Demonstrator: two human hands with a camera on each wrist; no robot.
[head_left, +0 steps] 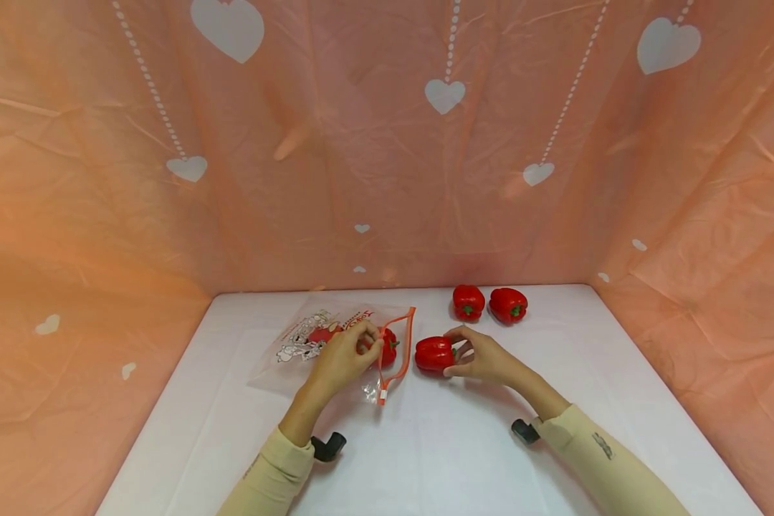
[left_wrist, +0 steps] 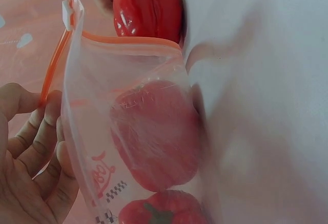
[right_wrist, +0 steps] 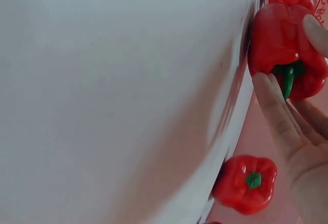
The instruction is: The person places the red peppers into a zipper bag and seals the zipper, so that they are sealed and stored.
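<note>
A clear zip bag with an orange edge and printed drawings lies on its side, its mouth facing right. My left hand pinches the upper lip of that mouth between thumb and fingers. Through the plastic, the left wrist view shows two red bell peppers, one near the mouth and another deeper inside. Just outside the opening, my right hand grips a third red bell pepper, thumb on one side and fingers on the other. Its green stem points back toward the palm.
Two more red bell peppers, one beside the other, sit near the back of the white table. An orange curtain with white hearts encloses the back and sides. Black pieces show by both wrists.
</note>
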